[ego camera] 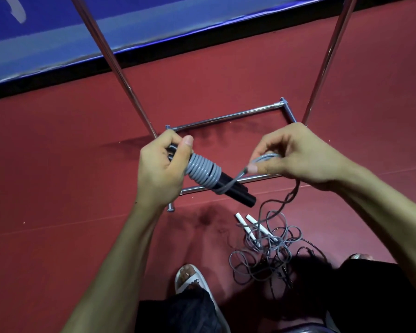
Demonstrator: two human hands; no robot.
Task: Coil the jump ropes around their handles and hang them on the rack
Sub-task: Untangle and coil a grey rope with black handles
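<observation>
Rack (226, 117): chrome tubes, a rectangular base on the floor and two uprights. You've got the black handles (237, 192) bundled together, tilted over the rack's near base bar, upper ends in your left hand (160, 170). The grey rope (202, 170) is wound in tight turns round their middle, leaving the lower ends bare. Its free run goes to your right hand (298, 155), is pinched there, then drops to a loose tangle (269, 255) on the floor just on the near side of the rack. Two white handles (244, 224) lie side by side at the tangle's edge.
</observation>
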